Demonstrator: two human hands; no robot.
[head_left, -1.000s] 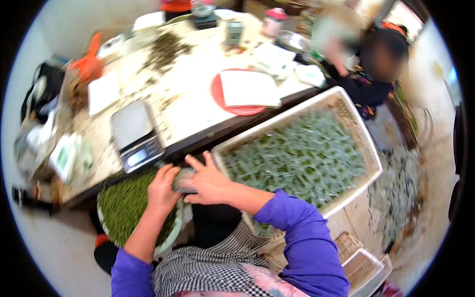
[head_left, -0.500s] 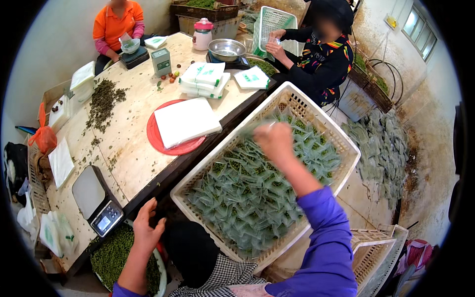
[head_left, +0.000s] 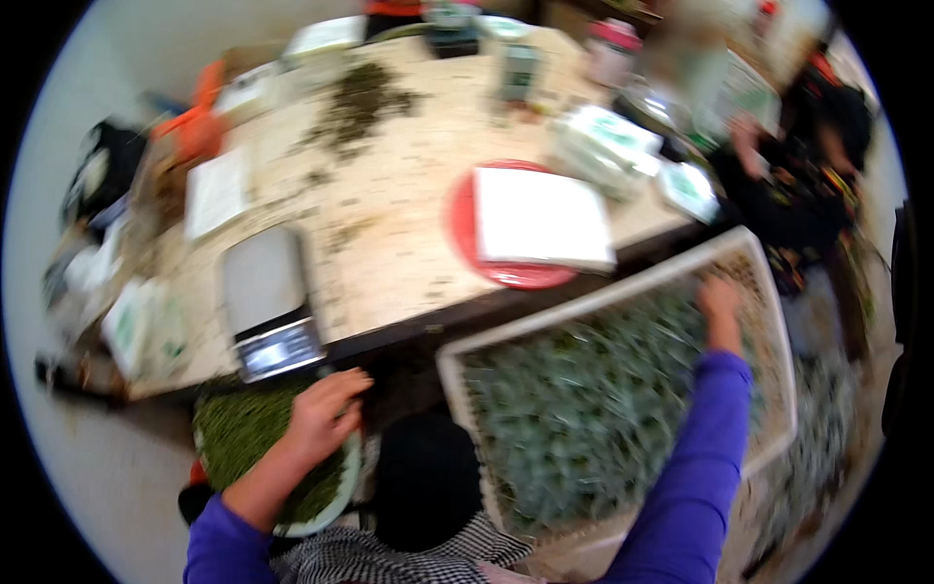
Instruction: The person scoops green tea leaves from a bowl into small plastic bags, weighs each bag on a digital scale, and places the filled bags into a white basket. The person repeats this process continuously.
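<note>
My right hand (head_left: 720,300) reaches to the far right end of a white plastic crate (head_left: 786,389), low over the packets; its fingers are blurred and partly hidden, so I cannot make out whether it holds anything. Many clear bags of small green berries (head_left: 593,409) fill the crate. My left hand (head_left: 329,414) is open, fingers stretched forward and thumb apart, above the edge of a pale green basin (head_left: 348,477). Loose green berries (head_left: 243,428) lie in that basin. Just beyond the left hand, a digital scale (head_left: 265,277) with a grey plate and lit display stands on the table.
The wooden table (head_left: 389,263) carries a red round tray (head_left: 465,229) under a stack of white bags (head_left: 540,219), more bag packs (head_left: 605,146) and scattered dark bits (head_left: 360,107). A co-worker in dark clothes (head_left: 803,185) sits at the right. Filled bags (head_left: 817,457) lie beyond the crate.
My right hand has moved from over the crate's upper middle to its far right end. The left hand stays near the basin, fingers now pointing more to the right. The whole view has swung.
</note>
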